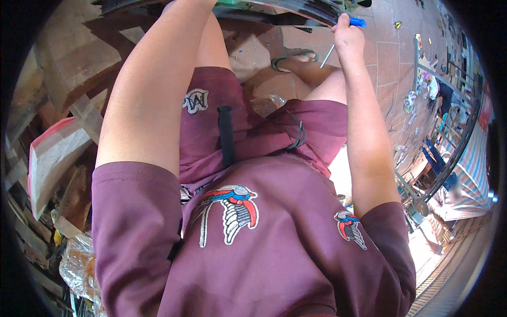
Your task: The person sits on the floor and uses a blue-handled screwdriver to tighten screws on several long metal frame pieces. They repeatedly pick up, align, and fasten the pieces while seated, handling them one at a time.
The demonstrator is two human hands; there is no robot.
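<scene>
The right hand (346, 33) is clenched round a screwdriver (343, 33), its blue handle poking out above the fist and its metal shaft slanting down below it; just beyond the knuckles lies a dark curved panel (296, 13). The left hand runs out of view past the top edge, so its grip cannot be told; below the shaft, a sandalled foot (296, 57) rests on the tiled floor (385, 47).

The right hand (346, 33) with the screwdriver (338, 38) sits far ahead, right of the sandalled foot (296, 57); wooden boards (53, 153) lie left.
</scene>
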